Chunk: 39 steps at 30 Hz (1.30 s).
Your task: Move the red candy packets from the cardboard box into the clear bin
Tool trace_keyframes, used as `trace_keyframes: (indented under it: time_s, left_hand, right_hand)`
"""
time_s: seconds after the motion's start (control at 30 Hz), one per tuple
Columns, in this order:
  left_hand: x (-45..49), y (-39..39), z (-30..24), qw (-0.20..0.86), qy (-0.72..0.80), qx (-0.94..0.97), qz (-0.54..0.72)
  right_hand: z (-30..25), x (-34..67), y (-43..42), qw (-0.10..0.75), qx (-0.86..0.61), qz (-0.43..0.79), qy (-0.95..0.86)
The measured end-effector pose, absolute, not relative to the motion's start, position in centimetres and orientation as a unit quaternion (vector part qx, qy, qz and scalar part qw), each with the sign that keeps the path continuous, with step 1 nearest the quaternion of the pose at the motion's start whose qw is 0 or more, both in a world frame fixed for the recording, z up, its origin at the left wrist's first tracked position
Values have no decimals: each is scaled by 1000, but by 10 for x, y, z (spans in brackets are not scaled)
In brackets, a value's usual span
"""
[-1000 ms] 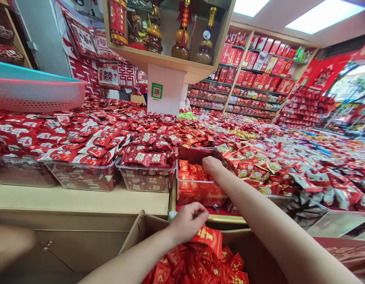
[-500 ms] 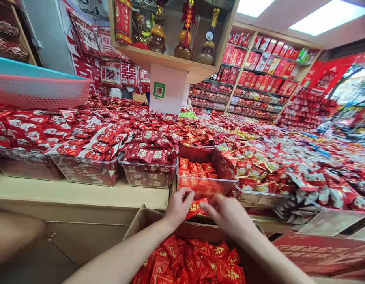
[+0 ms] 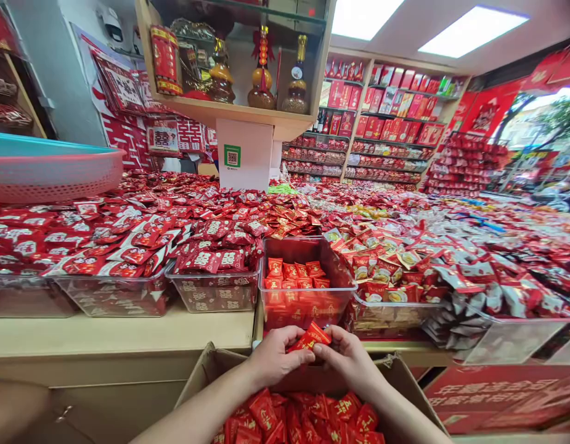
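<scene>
Between both hands is a small red candy packet [image 3: 311, 337] with gold print, held above the near edge of a cardboard box. My left hand [image 3: 278, 354] pinches its left end, thumb below and fingers behind. At the other end, the thumb and fingers of my right hand [image 3: 347, 354] are closed on it. Under my wrists, the open cardboard box [image 3: 195, 376] contains many similar red packets [image 3: 303, 419]. Just beyond the hands stands a clear plastic bin [image 3: 307, 290], partly filled with rows of red packets [image 3: 296, 274].
More clear bins heaped with wrapped sweets line the counter [image 3: 127, 333] on both sides. A pink and turquoise basket [image 3: 53, 179] sits at the left. Behind, a display cabinet [image 3: 238, 117] stands above a white post with a QR sign [image 3: 232, 156]. A blurred limb [image 3: 16, 404] shows lower left.
Both hands have come closer together around the packet, which is now tilted and gripped at both ends. The view has shifted, so the shelves and bins sit lower and further left.
</scene>
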State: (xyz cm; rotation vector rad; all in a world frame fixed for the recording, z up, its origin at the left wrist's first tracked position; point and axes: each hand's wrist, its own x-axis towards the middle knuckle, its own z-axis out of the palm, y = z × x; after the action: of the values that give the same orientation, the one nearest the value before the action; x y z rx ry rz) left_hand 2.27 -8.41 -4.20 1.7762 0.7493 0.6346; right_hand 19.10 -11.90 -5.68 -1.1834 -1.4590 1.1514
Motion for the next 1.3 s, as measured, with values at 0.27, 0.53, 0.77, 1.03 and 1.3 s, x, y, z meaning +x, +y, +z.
trace_keyframes:
  time_s: [0.27, 0.53, 0.77, 1.03, 1.3]
  left_hand:
    - [22, -79, -47, 510, 347, 753, 228]
    - [22, -83, -51, 582, 277, 722, 253]
    - [21, -84, -50, 533, 297, 752, 249]
    - [19, -85, -51, 485, 324, 773, 248]
    - [22, -81, -56, 481, 334, 776, 236]
  right_hand:
    - [-48, 187, -122, 523, -460, 521, -493]
    - [-2, 192, -120, 579, -469, 251, -618]
    - [71, 185, -18, 393, -613, 214, -651]
    - [33, 160, 24, 202, -670, 343, -626]
    - [24, 164, 24, 137, -663, 265, -687]
